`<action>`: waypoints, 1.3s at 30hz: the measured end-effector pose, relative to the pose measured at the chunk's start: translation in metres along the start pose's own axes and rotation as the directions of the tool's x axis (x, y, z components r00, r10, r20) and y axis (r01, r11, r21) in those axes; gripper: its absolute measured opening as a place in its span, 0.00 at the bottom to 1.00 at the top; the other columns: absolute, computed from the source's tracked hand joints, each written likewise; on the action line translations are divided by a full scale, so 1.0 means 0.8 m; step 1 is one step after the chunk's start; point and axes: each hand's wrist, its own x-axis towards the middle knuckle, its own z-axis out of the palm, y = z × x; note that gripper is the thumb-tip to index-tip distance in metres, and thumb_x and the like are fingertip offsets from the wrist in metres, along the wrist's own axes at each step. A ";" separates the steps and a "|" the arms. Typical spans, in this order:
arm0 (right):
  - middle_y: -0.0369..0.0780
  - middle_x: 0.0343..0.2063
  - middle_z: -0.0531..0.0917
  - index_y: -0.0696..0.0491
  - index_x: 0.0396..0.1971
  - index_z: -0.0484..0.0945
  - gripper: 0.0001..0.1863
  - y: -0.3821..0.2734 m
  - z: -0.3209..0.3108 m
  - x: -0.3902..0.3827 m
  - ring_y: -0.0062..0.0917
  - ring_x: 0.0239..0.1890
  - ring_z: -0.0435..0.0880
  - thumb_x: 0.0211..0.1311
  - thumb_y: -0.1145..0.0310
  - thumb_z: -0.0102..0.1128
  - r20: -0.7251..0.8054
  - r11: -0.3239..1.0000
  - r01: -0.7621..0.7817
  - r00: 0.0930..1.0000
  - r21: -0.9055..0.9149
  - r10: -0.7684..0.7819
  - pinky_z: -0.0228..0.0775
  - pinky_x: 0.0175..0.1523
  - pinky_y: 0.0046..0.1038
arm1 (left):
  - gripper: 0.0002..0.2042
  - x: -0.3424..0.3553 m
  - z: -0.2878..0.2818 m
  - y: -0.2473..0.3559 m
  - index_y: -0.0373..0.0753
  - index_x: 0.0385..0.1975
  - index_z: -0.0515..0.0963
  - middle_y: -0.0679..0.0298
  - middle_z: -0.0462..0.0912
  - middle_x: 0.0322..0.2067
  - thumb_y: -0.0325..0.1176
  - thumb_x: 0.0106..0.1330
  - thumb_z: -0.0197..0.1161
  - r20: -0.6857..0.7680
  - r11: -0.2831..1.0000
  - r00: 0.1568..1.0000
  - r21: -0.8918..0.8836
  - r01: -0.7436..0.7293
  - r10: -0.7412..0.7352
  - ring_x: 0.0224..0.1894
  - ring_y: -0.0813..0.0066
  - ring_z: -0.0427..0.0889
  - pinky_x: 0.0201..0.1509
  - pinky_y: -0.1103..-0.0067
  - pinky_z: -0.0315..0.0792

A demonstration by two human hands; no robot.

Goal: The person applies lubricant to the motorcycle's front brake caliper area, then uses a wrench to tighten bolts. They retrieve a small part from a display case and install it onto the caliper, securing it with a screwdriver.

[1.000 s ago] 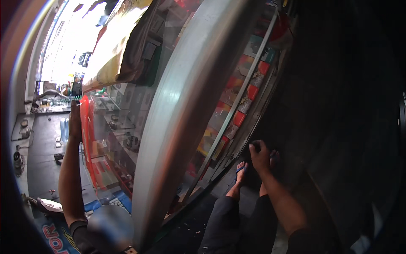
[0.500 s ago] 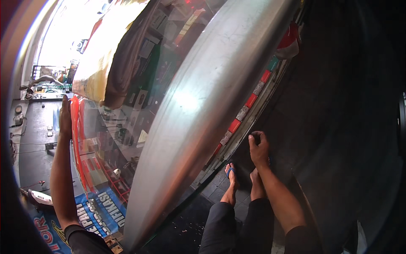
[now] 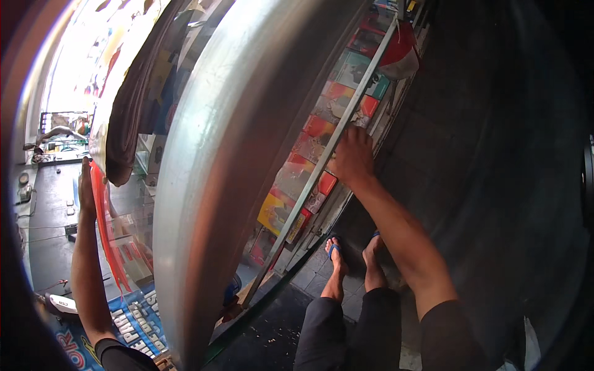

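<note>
Across the middle runs a broad metal frame (image 3: 210, 185) of a glass display case, with a thin metal rail (image 3: 322, 164) slanting over rows of coloured packets (image 3: 297, 204) behind the glass. His right hand (image 3: 352, 154) rests on that rail, fingers curled together over it. His left hand (image 3: 86, 185) lies flat on the case's far side by a red strip (image 3: 105, 229), fingers together.

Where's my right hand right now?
In the head view, the right hand is right of centre, resting on the thin metal rail of the glass display case, above the sandalled feet.
</note>
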 end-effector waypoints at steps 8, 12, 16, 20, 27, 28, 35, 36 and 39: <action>0.47 0.50 0.74 0.59 0.49 0.78 0.34 -0.011 0.024 0.025 0.41 0.55 0.71 0.47 0.49 0.73 0.119 0.999 -0.031 0.992 -0.011 0.032 0.63 0.60 0.43 | 0.29 -0.009 0.015 0.023 0.37 0.33 0.78 0.68 0.75 0.25 0.59 0.75 0.41 -0.154 0.994 0.988 0.102 0.041 -0.025 0.27 0.80 0.70 0.32 0.78 0.68; 0.49 0.41 0.81 0.61 0.45 0.81 0.27 -0.001 0.013 0.047 0.42 0.47 0.80 0.52 0.54 0.70 0.270 0.917 -0.233 0.952 0.323 0.147 0.71 0.53 0.42 | 0.28 -0.015 0.030 0.032 0.38 0.31 0.77 0.68 0.75 0.24 0.58 0.75 0.41 -0.161 0.997 0.986 0.061 0.055 -0.044 0.26 0.80 0.71 0.32 0.79 0.68; 0.49 0.37 0.84 0.62 0.45 0.80 0.21 0.055 -0.011 0.063 0.37 0.42 0.85 0.56 0.64 0.66 0.399 0.625 -0.433 0.894 0.650 0.204 0.75 0.50 0.37 | 0.29 0.001 0.008 0.012 0.40 0.26 0.76 0.68 0.74 0.20 0.58 0.75 0.38 -0.068 0.997 0.997 0.070 -0.016 0.021 0.22 0.80 0.71 0.29 0.78 0.68; 0.40 0.37 0.84 0.62 0.45 0.80 0.18 0.111 -0.072 -0.008 0.22 0.41 0.82 0.57 0.68 0.66 0.317 0.267 -0.392 0.905 0.880 0.285 0.73 0.48 0.28 | 0.31 0.002 0.015 0.006 0.36 0.30 0.77 0.66 0.77 0.24 0.59 0.75 0.37 -0.086 0.997 0.995 0.055 0.049 -0.044 0.26 0.77 0.74 0.34 0.77 0.70; 0.36 0.41 0.84 0.58 0.46 0.80 0.18 0.142 -0.084 -0.287 0.20 0.42 0.81 0.58 0.66 0.67 0.746 0.035 -0.762 0.640 0.646 0.185 0.72 0.51 0.29 | 0.35 0.027 -0.037 -0.046 0.28 0.64 0.65 0.55 0.76 0.54 0.58 0.76 0.36 -0.016 0.985 0.985 -0.031 0.171 -0.171 0.54 0.68 0.73 0.62 0.73 0.64; 0.36 0.39 0.84 0.58 0.44 0.81 0.16 0.129 -0.077 -0.324 0.21 0.41 0.81 0.58 0.65 0.67 0.778 0.051 -0.796 0.601 0.603 0.181 0.72 0.50 0.30 | 0.35 0.026 -0.031 -0.037 0.28 0.63 0.66 0.55 0.76 0.54 0.58 0.76 0.36 0.027 0.981 0.981 -0.030 0.193 -0.192 0.54 0.68 0.74 0.62 0.73 0.65; 0.49 0.31 0.85 0.52 0.32 0.84 0.13 -0.067 -0.032 -0.466 0.42 0.39 0.86 0.61 0.59 0.57 0.849 0.942 -0.206 0.513 0.265 -0.127 0.76 0.44 0.40 | 0.27 0.039 -0.042 -0.063 0.35 0.67 0.61 0.48 0.81 0.45 0.44 0.73 0.49 -0.044 0.856 0.971 0.483 -0.184 0.233 0.45 0.53 0.80 0.48 0.65 0.72; 0.48 0.30 0.85 0.52 0.30 0.83 0.13 -0.103 -0.033 -0.471 0.42 0.39 0.86 0.61 0.60 0.55 0.839 0.944 -0.090 0.490 0.318 -0.236 0.77 0.42 0.42 | 0.28 0.038 -0.054 -0.079 0.36 0.69 0.58 0.45 0.80 0.45 0.40 0.72 0.53 -0.026 0.682 0.914 0.674 -0.283 0.405 0.46 0.48 0.80 0.48 0.63 0.72; 0.46 0.31 0.85 0.52 0.39 0.82 0.13 -0.219 -0.022 -0.487 0.41 0.39 0.86 0.60 0.63 0.54 0.820 0.907 -0.119 0.488 0.403 -0.300 0.78 0.43 0.41 | 0.24 0.003 -0.039 -0.077 0.36 0.63 0.65 0.50 0.79 0.49 0.38 0.70 0.55 0.043 0.724 0.885 0.558 -0.406 0.463 0.48 0.58 0.80 0.47 0.67 0.74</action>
